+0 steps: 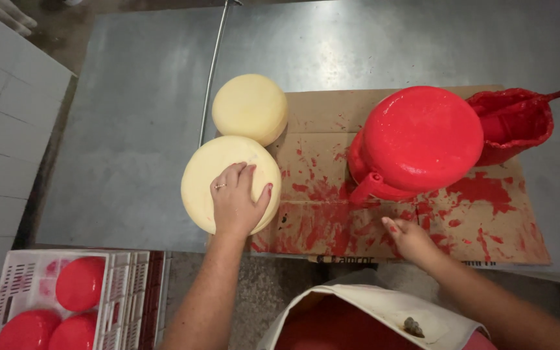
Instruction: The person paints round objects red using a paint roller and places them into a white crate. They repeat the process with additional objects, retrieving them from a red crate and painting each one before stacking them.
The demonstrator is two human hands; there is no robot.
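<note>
My left hand [236, 199] lies flat on top of a pale yellow cheese wheel [205, 175] at the left end of a paint-splashed cardboard sheet [332, 129]. A second pale wheel [251, 107] sits just behind it. My right hand [411, 238] rests on the cardboard's front edge, fingers loosely curled, holding nothing. Just beyond it a wheel coated in wet red wax [421, 137] sits on a red-smeared stand [367, 185]. A red-coated container [512, 123] with a handle stands to its right.
The cardboard lies on a steel table [131, 129]. A thin metal rod [212, 71] crosses the table behind the pale wheels. A white plastic crate [121, 291] at lower left holds three red wheels [79, 283]. White tiles line the left side.
</note>
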